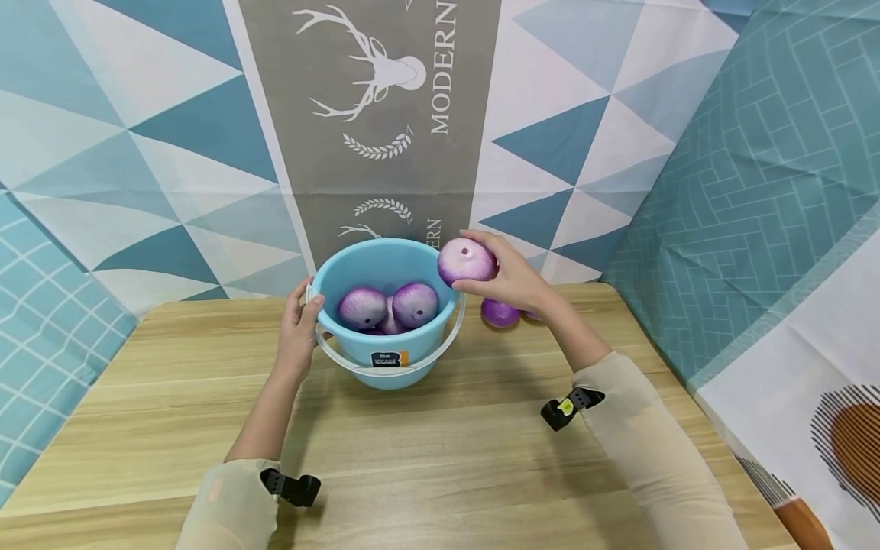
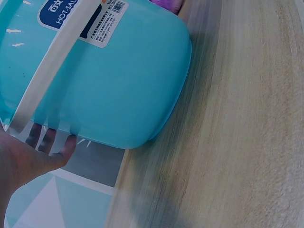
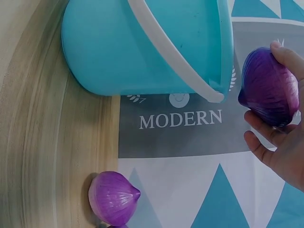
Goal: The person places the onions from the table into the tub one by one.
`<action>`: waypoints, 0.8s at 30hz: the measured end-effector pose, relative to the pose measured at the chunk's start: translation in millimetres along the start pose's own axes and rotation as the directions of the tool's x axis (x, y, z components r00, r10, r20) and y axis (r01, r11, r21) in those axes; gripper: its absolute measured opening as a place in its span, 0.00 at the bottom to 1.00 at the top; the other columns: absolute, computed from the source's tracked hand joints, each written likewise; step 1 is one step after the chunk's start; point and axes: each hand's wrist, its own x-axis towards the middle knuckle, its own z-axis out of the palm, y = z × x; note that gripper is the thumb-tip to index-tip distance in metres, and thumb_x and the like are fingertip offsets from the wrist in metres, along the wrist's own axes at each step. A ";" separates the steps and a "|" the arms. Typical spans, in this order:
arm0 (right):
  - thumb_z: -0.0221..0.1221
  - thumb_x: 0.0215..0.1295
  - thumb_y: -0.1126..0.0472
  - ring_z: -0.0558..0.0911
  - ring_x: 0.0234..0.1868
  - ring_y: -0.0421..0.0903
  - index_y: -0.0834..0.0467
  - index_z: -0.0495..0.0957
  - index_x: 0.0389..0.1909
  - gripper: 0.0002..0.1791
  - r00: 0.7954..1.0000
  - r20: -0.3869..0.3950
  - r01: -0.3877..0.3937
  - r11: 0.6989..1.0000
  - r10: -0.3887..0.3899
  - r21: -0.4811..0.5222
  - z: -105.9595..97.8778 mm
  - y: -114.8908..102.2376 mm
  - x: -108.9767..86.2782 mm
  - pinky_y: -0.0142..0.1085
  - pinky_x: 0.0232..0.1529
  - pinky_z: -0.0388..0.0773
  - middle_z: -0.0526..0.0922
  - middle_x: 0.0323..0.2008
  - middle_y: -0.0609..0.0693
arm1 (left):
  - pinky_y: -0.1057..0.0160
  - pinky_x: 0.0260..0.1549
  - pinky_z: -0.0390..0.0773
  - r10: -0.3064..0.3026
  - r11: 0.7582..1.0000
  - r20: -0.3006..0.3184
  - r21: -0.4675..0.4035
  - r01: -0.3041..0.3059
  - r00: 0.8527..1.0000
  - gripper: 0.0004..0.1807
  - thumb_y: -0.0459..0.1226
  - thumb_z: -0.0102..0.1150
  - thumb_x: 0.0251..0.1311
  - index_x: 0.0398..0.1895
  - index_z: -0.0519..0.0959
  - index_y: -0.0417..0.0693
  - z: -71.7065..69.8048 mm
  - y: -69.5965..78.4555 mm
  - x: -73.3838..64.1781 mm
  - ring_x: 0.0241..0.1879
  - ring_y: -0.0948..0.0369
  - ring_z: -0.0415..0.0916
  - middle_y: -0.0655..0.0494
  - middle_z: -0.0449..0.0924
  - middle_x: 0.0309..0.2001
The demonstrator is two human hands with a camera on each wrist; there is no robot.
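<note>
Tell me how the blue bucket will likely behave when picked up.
The bucket is probably stiff and somewhat slippery, judging by its smooth, glossy look. The purple onions inside likely add weight and, being round, may roll if it tilts.

Head cam looks forward and down from above the counter (image 1: 440,458), farthest back, with the whole bucket (image 1: 385,263) and the backdrop (image 1: 440,191) behind. Wrist cams sit close, turned sideways in opposite directions: left has the counter on its right, right on its left. All three share bucket, counter and backdrop.
</note>
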 end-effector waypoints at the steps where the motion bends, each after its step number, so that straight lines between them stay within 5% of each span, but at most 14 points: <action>1: 0.68 0.48 0.42 0.67 0.63 0.46 0.43 0.60 0.67 0.45 1.000 0.001 0.001 1.000 -0.001 -0.003 0.3 0.1 0.2 0.48 0.61 0.71 0.64 0.65 0.46 | 0.74 0.35 0.79 -0.001 1.000 0.000 0.000 0.001 1.000 0.30 0.48 0.44 0.67 0.71 0.54 0.59 0.2 0.0 -0.1 0.53 0.61 0.66 0.52 0.60 0.63; 17: 0.69 0.48 0.45 0.67 0.62 0.47 0.46 0.60 0.68 0.45 1.000 0.008 0.020 0.999 -0.020 -0.026 5.6 -7.3 4.7 0.47 0.60 0.72 0.64 0.65 0.48 | 0.72 0.37 0.79 0.001 1.000 0.003 -0.005 -0.001 1.000 0.29 0.47 0.44 0.67 0.70 0.55 0.61 0.5 0.8 -0.8 0.53 0.61 0.66 0.54 0.60 0.62; 24: 0.69 0.49 0.47 0.68 0.61 0.47 0.48 0.61 0.67 0.44 0.998 0.016 0.055 0.998 -0.054 -0.025 8.5 -8.0 8.1 0.46 0.59 0.73 0.65 0.64 0.50 | 0.45 0.56 0.71 0.000 1.000 0.003 0.007 0.000 1.000 0.29 0.48 0.44 0.67 0.71 0.55 0.62 0.6 0.3 -0.4 0.54 0.60 0.66 0.52 0.60 0.63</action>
